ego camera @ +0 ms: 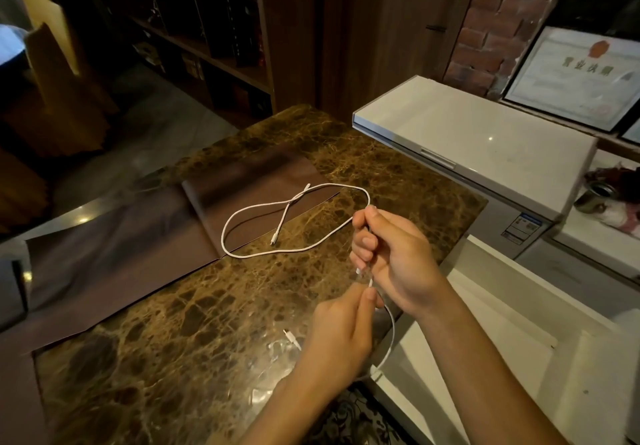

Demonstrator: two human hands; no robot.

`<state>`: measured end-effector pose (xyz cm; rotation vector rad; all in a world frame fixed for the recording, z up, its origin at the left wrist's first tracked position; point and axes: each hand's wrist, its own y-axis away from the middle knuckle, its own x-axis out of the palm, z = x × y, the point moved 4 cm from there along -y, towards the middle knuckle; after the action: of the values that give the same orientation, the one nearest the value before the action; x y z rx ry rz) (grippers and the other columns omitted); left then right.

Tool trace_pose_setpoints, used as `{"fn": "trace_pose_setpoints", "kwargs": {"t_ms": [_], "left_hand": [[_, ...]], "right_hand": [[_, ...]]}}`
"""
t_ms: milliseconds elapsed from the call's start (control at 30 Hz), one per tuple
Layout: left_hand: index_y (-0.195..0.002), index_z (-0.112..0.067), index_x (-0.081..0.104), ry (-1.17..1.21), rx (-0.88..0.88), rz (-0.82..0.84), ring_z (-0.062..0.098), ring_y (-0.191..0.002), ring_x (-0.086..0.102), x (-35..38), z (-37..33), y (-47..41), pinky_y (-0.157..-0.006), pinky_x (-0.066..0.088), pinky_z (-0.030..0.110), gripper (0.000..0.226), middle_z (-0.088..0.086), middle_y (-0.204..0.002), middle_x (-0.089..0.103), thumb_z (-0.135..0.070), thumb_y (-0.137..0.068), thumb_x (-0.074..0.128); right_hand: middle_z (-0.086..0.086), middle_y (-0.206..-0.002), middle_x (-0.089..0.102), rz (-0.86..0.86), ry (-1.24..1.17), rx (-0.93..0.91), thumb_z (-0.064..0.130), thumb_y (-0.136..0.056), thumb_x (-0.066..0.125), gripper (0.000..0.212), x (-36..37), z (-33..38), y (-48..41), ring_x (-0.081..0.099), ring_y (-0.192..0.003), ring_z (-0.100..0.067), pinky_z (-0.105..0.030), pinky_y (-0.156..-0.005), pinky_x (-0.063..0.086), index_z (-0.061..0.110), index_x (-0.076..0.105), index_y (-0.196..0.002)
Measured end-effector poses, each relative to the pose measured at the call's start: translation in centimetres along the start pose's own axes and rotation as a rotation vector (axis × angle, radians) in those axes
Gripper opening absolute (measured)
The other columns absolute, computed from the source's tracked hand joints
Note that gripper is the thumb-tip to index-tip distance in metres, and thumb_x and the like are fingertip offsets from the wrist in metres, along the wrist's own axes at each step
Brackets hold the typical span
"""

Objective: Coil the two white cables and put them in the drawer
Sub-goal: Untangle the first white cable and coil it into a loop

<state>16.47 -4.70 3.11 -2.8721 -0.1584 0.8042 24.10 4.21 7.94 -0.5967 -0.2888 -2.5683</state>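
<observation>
Left hand: low and close, over the table edge. Its thumb and a finger pinch a white cable.
Held cable: thin and white. It goes from the pinch up into the other hand. Below the pinch it hangs in a curve down to the drawer's near edge.
Plug end: small and white, lying on the table just beside the left hand.
Table: shiny brown stone with gold lines.
Drawer: white, pulled open, to the right of the table.
Right hand: just above the left hand. Its fingers curl tight around the cable.
Looped cable: lies in a loose loop on the table, partly on the mat. It runs up into the right hand. I cannot tell if it is the same cable as the held one.
Brown mat: flat on the table.
White box: big, behind the drawer.
Framed paper: leaning on a brick wall.
Shelves: dark, far back on the left.
</observation>
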Motion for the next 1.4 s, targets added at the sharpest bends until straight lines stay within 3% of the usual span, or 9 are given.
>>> {"fn": "trace_pose_setpoints", "kwargs": {"t_ms": [200,367,500,600,767,1033,1200,1267,1400], "left_hand": [[-0.08,-0.021,0.061,-0.184,0.058,0.089,0.015,-0.056,0.057,-2.8,-1.3,-0.7,-0.055,0.044,0.028,0.035,-0.004,-0.058,0.058,-0.037,-0.106,0.044],[-0.077,-0.025,0.066,-0.274,0.111,0.11,0.009,-0.051,0.054,-5.8,-2.0,-2.7,-0.05,0.034,0.014,0.037,-0.01,-0.051,0.052,-0.04,-0.105,0.048],[-0.077,-0.025,0.073,-0.366,0.149,0.096,0.009,-0.052,0.056,-7.9,-2.1,-4.7,-0.05,0.036,0.017,0.043,-0.007,-0.052,0.057,-0.046,-0.104,0.046],[-0.07,-0.021,0.072,-0.406,0.174,0.039,0.007,-0.052,0.055,-9.2,-2.4,-6.4,-0.053,0.039,0.023,0.051,-0.005,-0.053,0.061,-0.05,-0.101,0.046],[-0.053,-0.009,0.059,-0.347,0.192,-0.021,0.022,-0.047,0.044,-10.4,-2.8,-9.4,-0.051,0.035,0.032,0.061,0.008,-0.047,0.048,-0.049,-0.1,0.054],[-0.045,-0.02,0.032,-0.066,0.117,-0.03,0.008,-0.042,0.025,-8.4,-1.5,-11.0,-0.049,0.025,0.022,0.065,-0.008,-0.043,0.027,-0.04,-0.102,0.055],[-0.049,-0.005,0.03,0.104,0.041,-0.042,0.013,-0.046,0.024,-7.1,-0.3,-10.4,-0.051,0.027,0.032,0.07,0.004,-0.048,0.028,-0.044,-0.102,0.052],[-0.045,-0.012,0.031,0.205,-0.009,-0.058,0.012,-0.044,0.027,-6.5,0.2,-9.8,-0.05,0.028,0.03,0.069,0.001,-0.044,0.031,-0.044,-0.103,0.052],[-0.047,-0.022,0.04,0.279,-0.08,-0.099,0.0,-0.038,0.041,-4.6,1.1,-7.5,-0.046,0.033,0.015,0.061,-0.013,-0.038,0.043,-0.015,-0.106,0.049]], "right_hand": [[0.003,-0.061,0.05,-0.02,0.265,-0.026,0.022,-0.109,0.039,0.034,-1.3,-0.8,-0.4,0.045,-0.057,-0.012,-0.029,-0.058,0.04,0.009,0.062,-0.087],[0.008,-0.066,0.061,0.036,0.462,0.003,0.036,-0.099,0.045,0.034,-1.4,-1.9,-0.3,0.055,-0.066,-0.01,-0.026,-0.067,0.046,0.018,0.069,-0.085],[0.009,-0.077,0.067,0.089,0.546,0.023,0.028,-0.108,0.04,0.038,-0.6,-2.5,0.1,0.062,-0.078,-0.009,-0.031,-0.074,0.048,0.026,0.07,-0.084],[-0.001,-0.075,0.066,0.081,0.594,0.07,0.039,-0.103,0.041,0.038,0.0,-3.1,0.2,0.06,-0.073,-0.017,-0.039,-0.07,0.046,0.019,0.07,-0.088],[0.001,-0.064,0.064,0.073,0.471,0.132,0.048,-0.105,0.035,0.056,1.6,-3.8,0.8,0.054,-0.06,-0.013,-0.031,-0.064,0.045,0.008,0.07,-0.086],[0.0,-0.064,0.055,0.167,0.346,0.091,0.039,-0.108,0.033,0.052,3.4,-3.3,1.7,0.052,-0.062,-0.01,-0.025,-0.062,0.045,0.013,0.07,-0.083],[0.002,-0.064,0.049,0.207,0.246,0.04,0.027,-0.109,0.037,0.039,3.4,-2.5,2.4,0.048,-0.062,-0.011,-0.026,-0.061,0.044,0.011,0.064,-0.086],[0.003,-0.063,0.048,0.222,0.145,0.033,0.026,-0.108,0.037,0.038,3.3,-1.8,2.5,0.047,-0.061,-0.013,-0.028,-0.061,0.043,0.013,0.064,-0.084],[0.001,-0.062,0.042,0.243,-0.037,0.064,0.029,-0.103,0.042,0.031,3.4,-0.6,2.3,0.043,-0.059,-0.013,-0.027,-0.06,0.042,0.011,0.059,-0.084]]}}
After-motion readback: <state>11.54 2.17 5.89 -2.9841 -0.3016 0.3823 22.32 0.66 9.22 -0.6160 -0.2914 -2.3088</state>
